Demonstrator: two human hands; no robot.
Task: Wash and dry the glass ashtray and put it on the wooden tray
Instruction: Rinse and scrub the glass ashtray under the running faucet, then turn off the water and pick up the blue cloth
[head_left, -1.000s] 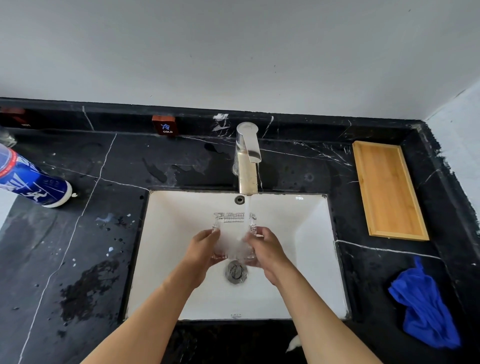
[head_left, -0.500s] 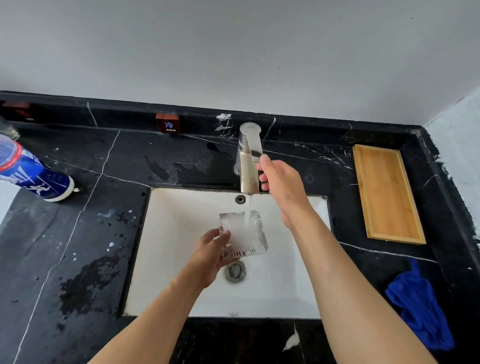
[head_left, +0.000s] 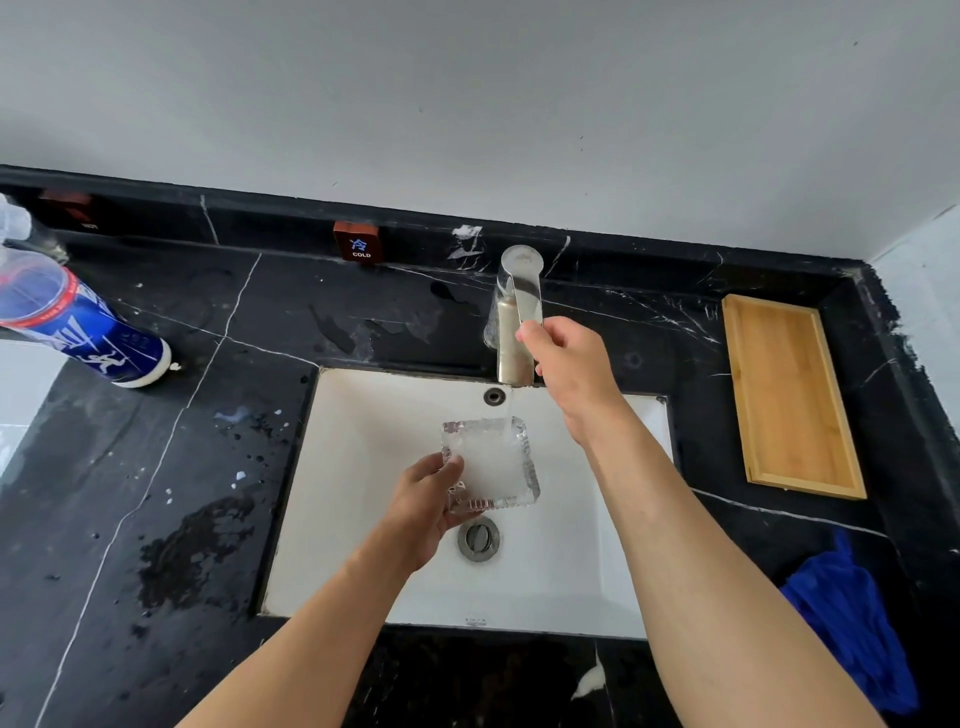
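Head view: the left hand (head_left: 423, 512) grips the glass ashtray (head_left: 491, 464) by its 8 o'clock corner, fingers clamped on it, above the white sink (head_left: 363, 467) under a thin stream from the faucet (head_left: 517, 317). The right hand (head_left: 571, 371) rests on the faucet lever at 12 o'clock; whether it is closed on the lever I cannot tell. The wooden tray (head_left: 789, 395) lies at 3 o'clock, the blue cloth (head_left: 852, 629) at 5, and 1 blue bottle (head_left: 78, 327) at 10.

Square glass ashtray (head_left: 493, 465) above sink (head_left: 363, 415)
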